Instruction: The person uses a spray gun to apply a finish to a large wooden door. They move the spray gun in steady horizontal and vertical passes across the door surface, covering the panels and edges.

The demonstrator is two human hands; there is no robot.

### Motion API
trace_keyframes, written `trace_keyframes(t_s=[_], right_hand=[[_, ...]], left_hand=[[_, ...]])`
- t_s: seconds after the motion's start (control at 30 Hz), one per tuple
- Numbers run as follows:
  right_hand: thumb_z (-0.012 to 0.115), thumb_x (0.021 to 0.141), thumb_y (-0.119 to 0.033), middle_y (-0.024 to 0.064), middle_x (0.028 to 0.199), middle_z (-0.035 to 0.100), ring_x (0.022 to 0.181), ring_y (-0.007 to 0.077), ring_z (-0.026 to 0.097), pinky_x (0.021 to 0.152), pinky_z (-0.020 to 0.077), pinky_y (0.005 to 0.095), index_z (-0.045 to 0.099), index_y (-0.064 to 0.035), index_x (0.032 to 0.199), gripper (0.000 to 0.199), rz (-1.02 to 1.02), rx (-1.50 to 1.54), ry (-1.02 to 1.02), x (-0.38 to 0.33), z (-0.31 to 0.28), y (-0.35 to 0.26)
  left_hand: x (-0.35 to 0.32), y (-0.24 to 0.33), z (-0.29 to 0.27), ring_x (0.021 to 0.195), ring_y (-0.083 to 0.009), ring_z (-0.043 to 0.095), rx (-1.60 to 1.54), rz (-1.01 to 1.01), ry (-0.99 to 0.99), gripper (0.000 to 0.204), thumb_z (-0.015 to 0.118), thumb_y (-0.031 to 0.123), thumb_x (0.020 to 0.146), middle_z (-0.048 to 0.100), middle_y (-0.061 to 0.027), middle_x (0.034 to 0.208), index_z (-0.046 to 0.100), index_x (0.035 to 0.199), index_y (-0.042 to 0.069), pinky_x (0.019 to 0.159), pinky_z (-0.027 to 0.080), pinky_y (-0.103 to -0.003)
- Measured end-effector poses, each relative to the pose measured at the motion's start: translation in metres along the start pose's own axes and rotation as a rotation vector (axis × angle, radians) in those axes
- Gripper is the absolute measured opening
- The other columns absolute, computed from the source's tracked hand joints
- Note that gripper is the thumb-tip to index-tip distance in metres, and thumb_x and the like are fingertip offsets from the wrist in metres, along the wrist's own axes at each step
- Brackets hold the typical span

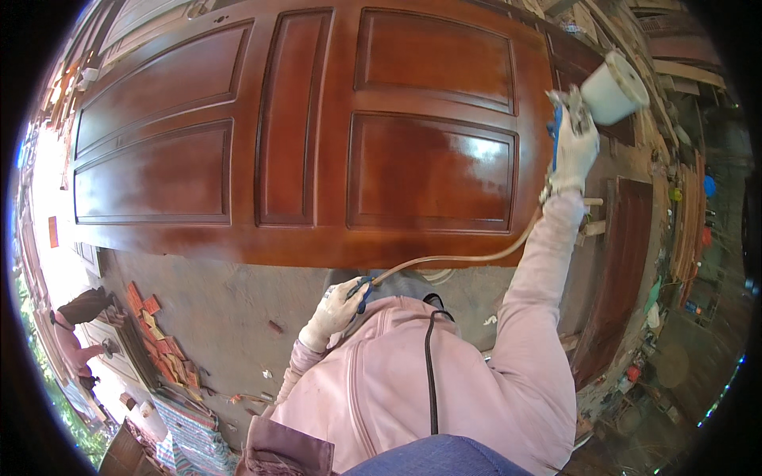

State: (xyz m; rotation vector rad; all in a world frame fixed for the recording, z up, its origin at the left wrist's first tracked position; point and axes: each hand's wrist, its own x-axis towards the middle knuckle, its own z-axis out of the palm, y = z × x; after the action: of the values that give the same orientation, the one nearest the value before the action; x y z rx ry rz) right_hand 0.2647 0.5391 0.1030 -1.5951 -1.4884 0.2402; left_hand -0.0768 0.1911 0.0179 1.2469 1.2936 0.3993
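Observation:
A glossy reddish-brown panelled wooden door (337, 174) lies across the space in front of me. At its right end, my right hand (575, 155), in a whitish glove, is closed round a spray gun (613, 91) with a large white cup. A thin, pale air hose (460, 258) runs from below the gun along the door's near edge to my left hand (332, 312). That hand, also gloved, is closed on the hose close to my body. Something dark blue shows at its fingers.
Another dark panelled door (615, 278) stands at the right, near stacked timber (686, 230). Small reddish wood pieces (163, 341) lie on the floor at left. Further left a person (75, 333) is beside a pale panel. A striped cloth (186, 432) is at lower left.

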Motion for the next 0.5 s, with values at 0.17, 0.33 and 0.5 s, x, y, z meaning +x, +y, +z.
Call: trace_keyframes(t_s=[0.17,0.33,0.5], right_hand=[[0.068,0.092,-0.017,0.0074,0.095,0.073,0.082,0.0131,0.069,0.067,0.0527,0.0257,0.067,-0.001,0.115,0.028,0.371,0.078,-0.249,-0.09,-0.054,-0.051],[0.067,0.092,-0.018,0.003,0.088,0.07,0.069,0.0091,0.067,0.058,0.0491,0.0209,0.065,-0.0033,0.117,0.029,0.552,0.538,-0.636,-0.127,-0.029,-0.108],[0.065,0.094,-0.015,0.0067,0.087,0.071,0.067,0.0104,0.067,0.056,0.0519,0.0226,0.066,-0.0009,0.111,0.022,0.515,0.619,-0.668,-0.117,0.02,-0.114]], left_hand=[[0.004,-0.021,0.006,0.079,-0.0343,0.064,0.294,0.547,0.149,0.024,0.059,0.011,0.093,0.064,-0.0222,0.1,0.062,0.109,-0.006,0.067,0.051,-0.041],[-0.005,-0.034,0.004,0.09,-0.0347,0.063,0.456,0.566,0.143,0.028,0.064,0.009,0.085,0.062,-0.0197,0.112,0.066,0.111,0.0,0.077,0.054,-0.041],[-0.022,-0.034,-0.002,0.093,-0.0334,0.063,0.422,0.427,0.125,0.029,0.066,0.009,0.083,0.061,-0.018,0.113,0.067,0.11,0.0,0.077,0.054,-0.04]])
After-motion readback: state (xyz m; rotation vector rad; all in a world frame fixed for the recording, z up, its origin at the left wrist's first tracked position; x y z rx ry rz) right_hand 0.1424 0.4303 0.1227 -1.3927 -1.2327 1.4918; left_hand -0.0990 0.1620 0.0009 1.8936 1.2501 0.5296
